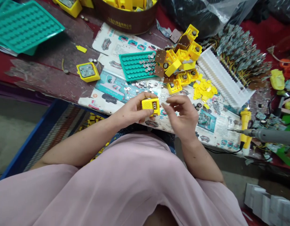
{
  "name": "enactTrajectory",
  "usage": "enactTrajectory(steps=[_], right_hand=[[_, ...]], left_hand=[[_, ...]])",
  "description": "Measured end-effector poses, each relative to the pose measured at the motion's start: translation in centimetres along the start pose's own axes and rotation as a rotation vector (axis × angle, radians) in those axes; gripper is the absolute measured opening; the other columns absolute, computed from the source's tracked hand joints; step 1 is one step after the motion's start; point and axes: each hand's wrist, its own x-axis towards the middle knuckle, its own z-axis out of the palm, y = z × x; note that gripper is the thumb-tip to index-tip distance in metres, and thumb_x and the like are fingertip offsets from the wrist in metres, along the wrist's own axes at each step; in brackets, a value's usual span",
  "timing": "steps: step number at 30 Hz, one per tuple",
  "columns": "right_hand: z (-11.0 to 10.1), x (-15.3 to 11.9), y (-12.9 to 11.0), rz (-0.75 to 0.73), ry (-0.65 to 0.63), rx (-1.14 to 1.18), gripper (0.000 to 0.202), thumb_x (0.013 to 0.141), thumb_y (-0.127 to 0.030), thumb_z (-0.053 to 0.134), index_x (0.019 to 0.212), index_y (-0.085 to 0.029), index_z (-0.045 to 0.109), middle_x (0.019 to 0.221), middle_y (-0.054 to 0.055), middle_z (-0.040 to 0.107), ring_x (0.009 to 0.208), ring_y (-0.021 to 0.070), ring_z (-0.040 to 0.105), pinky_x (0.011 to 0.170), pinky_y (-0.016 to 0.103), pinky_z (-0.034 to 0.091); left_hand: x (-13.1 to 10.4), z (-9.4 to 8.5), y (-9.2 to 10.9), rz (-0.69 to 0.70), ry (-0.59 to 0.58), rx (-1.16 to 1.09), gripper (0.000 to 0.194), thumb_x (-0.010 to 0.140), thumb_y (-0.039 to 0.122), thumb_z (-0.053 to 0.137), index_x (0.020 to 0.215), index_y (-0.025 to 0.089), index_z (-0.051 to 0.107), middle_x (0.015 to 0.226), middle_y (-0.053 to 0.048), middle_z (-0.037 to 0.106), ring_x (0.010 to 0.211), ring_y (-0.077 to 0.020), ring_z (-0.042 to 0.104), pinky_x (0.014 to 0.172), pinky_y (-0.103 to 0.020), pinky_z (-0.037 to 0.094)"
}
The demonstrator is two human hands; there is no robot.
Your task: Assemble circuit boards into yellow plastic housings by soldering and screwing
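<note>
While the left hand [134, 110] grips a small, boxy yellow plastic case [146, 104] with its thumb across the near edge, the right hand [184, 116] is poised just to the right of it, fingers curled and thumb near the forefinger; whether anything is pinched there I cannot tell. The case sits in front of the body, above the near edge of the dark red-brown wooden desk [71, 34]. Its perforated face is turned up, and neither side looks clearly longer. A recess with shiny round metal button cells [155, 105] lies at its right end, running near to far, so the right fingertips are close beside it, apparently apart. Beyond both hands rests a green plastic dimpled tray [132, 64].
</note>
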Motion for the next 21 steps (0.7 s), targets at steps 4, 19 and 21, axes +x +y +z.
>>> enactTrajectory(steps=[4,19,21], right_hand=[[-0.3,-0.2,0.9,0.313,-0.054,0.343,0.034,0.094,-0.054,0.056,0.104,-0.023,0.067,0.085,0.0,0.073,0.067,0.0099,0.067,0.053,0.021,0.056],[0.6,-1.3,0.3,-0.002,-0.074,0.056,0.028,0.09,-0.027,0.064,0.117,-0.023,0.067,0.106,0.005,0.075,0.086,0.012,0.071,0.072,0.025,0.062],[0.4,-1.2,0.3,-0.068,-0.07,-0.038,0.026,0.091,-0.025,0.062,0.117,-0.022,0.067,0.108,0.006,0.076,0.089,0.0138,0.072,0.076,0.028,0.062]], left_hand=[[0.3,0.3,0.3,-0.103,0.005,-0.261,0.058,0.071,0.039,0.079,0.115,0.023,0.046,0.088,0.001,0.066,0.073,-0.0189,0.072,0.041,-0.019,0.047],[1.3,1.6,-0.1,-0.056,0.2,-0.295,0.043,0.076,0.041,0.075,0.104,0.024,0.047,0.092,0.002,0.064,0.081,-0.0144,0.068,0.066,-0.027,0.058],[1.4,1.9,-0.3,-0.013,0.209,-0.229,0.042,0.077,0.044,0.073,0.105,0.024,0.048,0.094,0.001,0.064,0.084,-0.0145,0.066,0.07,-0.026,0.056]])
